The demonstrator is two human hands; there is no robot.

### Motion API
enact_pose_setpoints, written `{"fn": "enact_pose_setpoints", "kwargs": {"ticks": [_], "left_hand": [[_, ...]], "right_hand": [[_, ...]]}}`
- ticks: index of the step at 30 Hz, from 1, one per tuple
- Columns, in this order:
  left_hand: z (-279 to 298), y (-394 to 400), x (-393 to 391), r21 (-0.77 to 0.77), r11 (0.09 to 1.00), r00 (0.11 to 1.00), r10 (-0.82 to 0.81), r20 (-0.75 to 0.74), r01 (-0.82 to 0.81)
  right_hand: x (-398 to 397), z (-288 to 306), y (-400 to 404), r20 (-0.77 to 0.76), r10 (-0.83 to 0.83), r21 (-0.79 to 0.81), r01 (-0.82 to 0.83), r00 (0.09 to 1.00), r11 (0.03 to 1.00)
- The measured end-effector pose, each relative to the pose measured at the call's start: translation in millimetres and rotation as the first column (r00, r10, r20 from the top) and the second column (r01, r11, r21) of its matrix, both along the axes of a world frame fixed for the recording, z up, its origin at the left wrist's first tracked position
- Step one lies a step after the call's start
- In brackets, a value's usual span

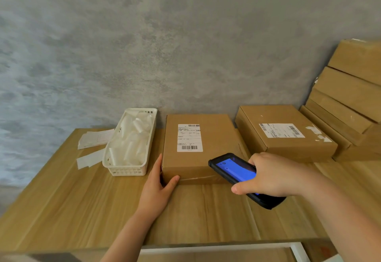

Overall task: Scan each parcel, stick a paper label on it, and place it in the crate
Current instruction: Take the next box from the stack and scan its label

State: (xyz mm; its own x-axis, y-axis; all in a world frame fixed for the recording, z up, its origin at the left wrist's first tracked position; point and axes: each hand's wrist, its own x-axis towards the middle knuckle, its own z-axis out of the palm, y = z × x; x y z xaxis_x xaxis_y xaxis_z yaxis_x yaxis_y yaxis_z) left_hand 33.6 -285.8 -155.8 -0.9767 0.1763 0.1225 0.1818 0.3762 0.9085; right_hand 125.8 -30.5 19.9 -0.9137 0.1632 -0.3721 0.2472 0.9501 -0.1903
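Head view:
Parcel [195,148]: on wooden table [82,210], shipping label [189,137] facing up.
Left hand [157,181]: spread, bracing parcel's near-left corner.
Right hand [272,174]: gripping handheld scanner [237,171].
Advice: aim at barcode; hold steady.
Crate: apparently out of view.

A wooden table [82,210] stands against a mottled grey wall [144,45].

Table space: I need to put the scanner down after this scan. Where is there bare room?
Bare wood lies on the table in front of the white basket and left of the left hand. Crowded: right side, with the second parcel against the stacked boxes.
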Motion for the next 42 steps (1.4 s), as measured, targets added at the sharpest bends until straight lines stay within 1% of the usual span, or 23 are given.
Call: {"fn": "enact_pose_setpoints", "kwargs": {"ticks": [6, 10, 21, 25, 29, 30, 35, 38, 42], "left_hand": [[0, 1, 1, -0.012, 1.0, 1.0, 0.006, -0.013, -0.006], [-1, 0, 0, 0.006, 1.0, 1.0, 0.007, -0.009, -0.007], [0, 1, 1, 0.009, 1.0, 1.0, 0.001, -0.01, -0.001], [2, 2, 2, 0.002, 1.0, 1.0, 0.0, -0.015, 0.0], [1, 2, 2, -0.01, 1.0, 1.0, 0.006, -0.016, -0.006], [1, 2, 2, -0.015, 1.0, 1.0, 0.008, -0.014, -0.009], [0, 1, 1, -0.009, 1.0, 1.0, 0.009, -0.007, -0.009], [1, 2, 2, -0.012, 1.0, 1.0, 0.011, -0.005, -0.011], [2, 2, 2, -0.018, 1.0, 1.0, 0.009, -0.005, -0.01]], "right_hand": [[-1, 2, 5, -0.017, 0.01, -0.047, -0.011, 1.0, 0.999], [1, 5, 6, -0.015, 0.02, -0.058, -0.021, 1.0, 0.998], [5, 9, 8, -0.015, 0.052, -0.047, -0.052, 0.999, 0.998], [6, 6, 11, -0.026, 0.042, -0.007, -0.042, 0.999, 0.999], [12, -13, 25, -0.082, -0.066, 0.084, 0.073, 0.994, 0.994], [15, -21, 31, -0.095, -0.103, 0.082, 0.111, 0.99, 0.99], [30, -62, 59, -0.209, -0.313, -0.053, 0.309, 0.926, 0.95], [33, -85, 66, -0.259, -0.383, -0.052, 0.384, 0.886, 0.922], [30, -115, 70, -0.285, -0.429, -0.031, 0.439, 0.857, 0.898]]}}
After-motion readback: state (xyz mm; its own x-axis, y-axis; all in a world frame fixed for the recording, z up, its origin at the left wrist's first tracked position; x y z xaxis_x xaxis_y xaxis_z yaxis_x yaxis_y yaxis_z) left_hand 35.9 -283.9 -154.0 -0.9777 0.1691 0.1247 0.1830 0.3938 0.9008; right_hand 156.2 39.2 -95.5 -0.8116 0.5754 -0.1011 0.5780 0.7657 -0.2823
